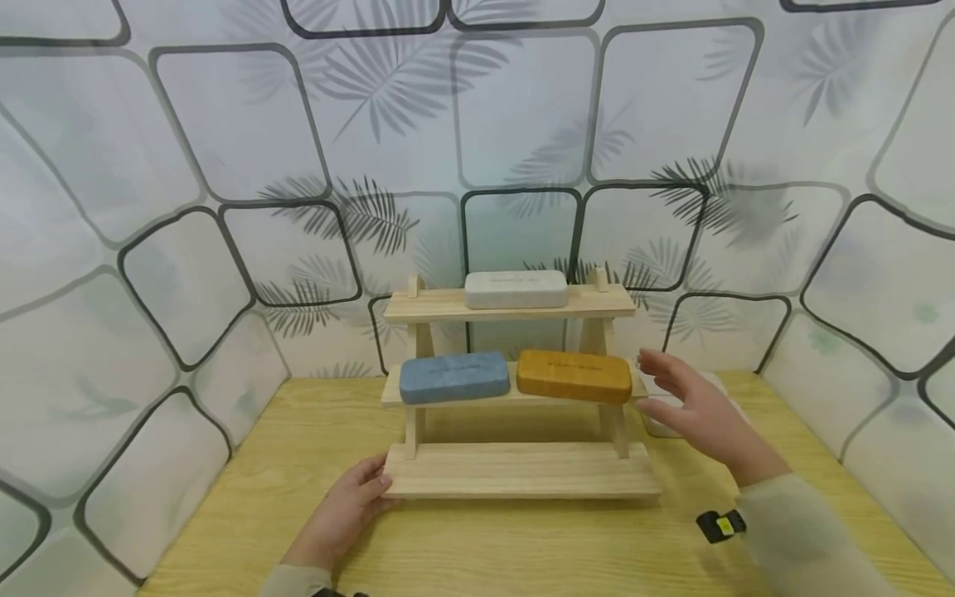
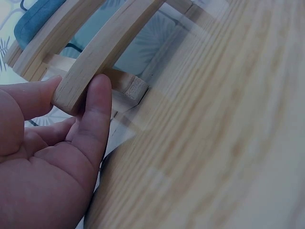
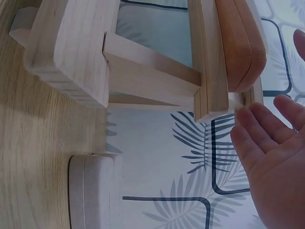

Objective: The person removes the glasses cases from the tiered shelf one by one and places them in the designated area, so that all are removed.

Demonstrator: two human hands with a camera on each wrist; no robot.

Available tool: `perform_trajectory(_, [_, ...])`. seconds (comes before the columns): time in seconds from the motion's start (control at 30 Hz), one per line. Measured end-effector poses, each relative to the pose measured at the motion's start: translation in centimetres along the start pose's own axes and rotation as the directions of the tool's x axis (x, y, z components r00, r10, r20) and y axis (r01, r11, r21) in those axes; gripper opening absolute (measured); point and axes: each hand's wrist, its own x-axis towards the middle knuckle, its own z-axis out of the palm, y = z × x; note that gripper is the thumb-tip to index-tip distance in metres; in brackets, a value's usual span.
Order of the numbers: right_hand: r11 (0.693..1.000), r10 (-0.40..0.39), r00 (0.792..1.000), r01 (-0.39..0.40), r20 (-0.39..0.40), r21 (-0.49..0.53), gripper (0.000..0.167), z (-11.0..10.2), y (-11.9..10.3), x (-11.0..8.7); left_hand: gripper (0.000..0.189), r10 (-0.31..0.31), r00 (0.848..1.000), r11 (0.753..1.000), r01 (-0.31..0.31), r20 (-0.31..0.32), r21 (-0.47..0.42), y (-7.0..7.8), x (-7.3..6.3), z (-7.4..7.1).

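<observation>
Rack (image 1: 515,463) is standing on the table (image 1: 522,547), its three levels rising away from the wearer, a layout that is probably keeping every case in sight. Reading the head view as a dial centred on the rack's middle, the white case (image 1: 516,289) is lying at 12 on the top shelf (image 1: 425,306), while the blue case (image 1: 455,378) is lying at 9 and the orange case (image 1: 574,377) at 3 on the middle shelf (image 1: 392,391). Those two are sitting lengthwise with a narrow gap between them, seemingly because the shelf is long but shallow. At 8, the left hand (image 1: 345,507) is pinching the left end of the bottom board (image 1: 567,474), thumb on one face and fingers on the other, likely steadying the rack from low down. At 3, farther out, the right hand (image 1: 697,410) is hovering by the orange case's outer end, fingers straight, thumb apart, gripping nothing; whether a fingertip is brushing the shelf, I cannot tell. Beyond it, between 3 and 4, a second white case (image 3: 97,191) is resting on the table, the hand partly hiding it from the head view.
</observation>
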Motion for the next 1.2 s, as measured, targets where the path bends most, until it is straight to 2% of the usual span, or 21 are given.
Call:
perform_trajectory(0.2, [1.000, 0.001, 1.000, -0.001, 0.003, 0.022, 0.080, 0.6, 0.0, 1.1, 0.056, -0.010, 0.999, 1.000, 0.010, -0.033, -0.002, 0.1, 0.2, 0.1])
perform_trajectory(0.4, [0.998, 0.029, 0.999, -0.030, 0.025, 0.048, 0.089, 1.5, 0.1, 2.4, 0.057, -0.003, 1.000, 1.000, 0.003, -0.022, 0.008, 0.2, 0.4, 0.0])
perform_trajectory(0.57, [0.997, 0.075, 0.996, -0.074, 0.046, -0.031, 0.097, 2.0, 0.2, 3.4, 0.057, 0.012, 1.000, 1.000, -0.012, -0.006, 0.009, 0.3, 0.4, -0.1])
perform_trajectory(0.7, [0.992, 0.088, 0.995, -0.084, 0.047, -0.095, 0.101, 2.3, 0.0, 3.9, 0.056, 0.006, 1.000, 1.000, -0.006, -0.018, 0.000, 0.4, 0.4, -0.1])
perform_trajectory(0.97, [0.983, 0.104, 0.995, -0.102, 0.008, -0.154, 0.101, 3.1, 0.2, 4.0, 0.058, 0.012, 1.000, 1.000, -0.012, 0.022, -0.008, 0.0, 0.1, -0.4])
perform_trajectory(1.07, [0.979, 0.117, 0.993, -0.116, -0.004, -0.170, 0.103, 3.5, 0.3, 3.9, 0.058, 0.004, 1.000, 1.000, -0.004, 0.024, -0.016, -0.4, -0.1, -0.4])
perform_trajectory(1.2, [0.971, 0.116, 0.992, -0.123, -0.045, -0.206, 0.101, 3.4, 0.0, 3.6, 0.060, 0.000, 1.000, 1.000, 0.000, 0.024, -0.021, -0.1, 0.0, -0.1])
